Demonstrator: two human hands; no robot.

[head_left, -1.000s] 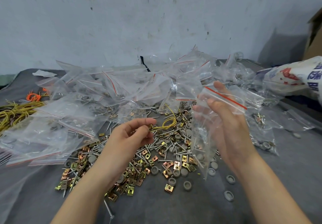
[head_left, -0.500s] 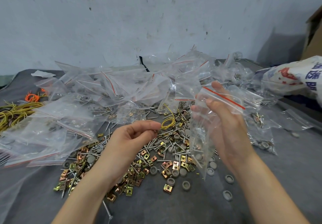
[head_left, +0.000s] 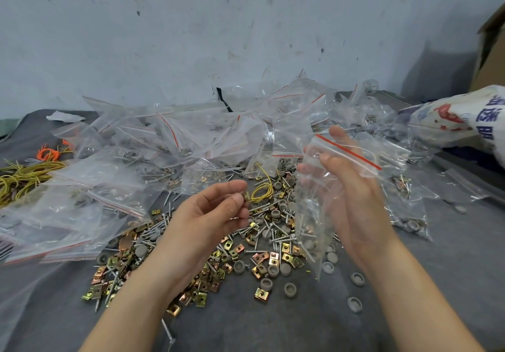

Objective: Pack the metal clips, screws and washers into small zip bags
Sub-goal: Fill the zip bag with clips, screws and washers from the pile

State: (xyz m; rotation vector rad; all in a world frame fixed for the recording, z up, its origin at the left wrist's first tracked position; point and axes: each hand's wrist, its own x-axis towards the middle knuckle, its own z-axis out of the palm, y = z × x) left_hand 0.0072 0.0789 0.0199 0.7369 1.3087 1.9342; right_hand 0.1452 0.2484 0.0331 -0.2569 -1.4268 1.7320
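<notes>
Left grip (head_left: 216, 212) pinches clip (head_left: 246, 196) | right grip (head_left: 355, 201) holds zip bag (head_left: 311, 223), just right of clip

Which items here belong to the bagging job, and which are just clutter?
Job: zip bag held in right hand; clip pinched in left hand; loose clips, screws, grey washers; piled bags behind.
Lying about: yellow wire bundle, orange ties, yellow wire loop, printed sack, cardboard box, paper scrap.

Filled bags (head_left: 175, 143) lie behind loose clips (head_left: 207, 283); wire bundle (head_left: 21, 176) far left
</notes>
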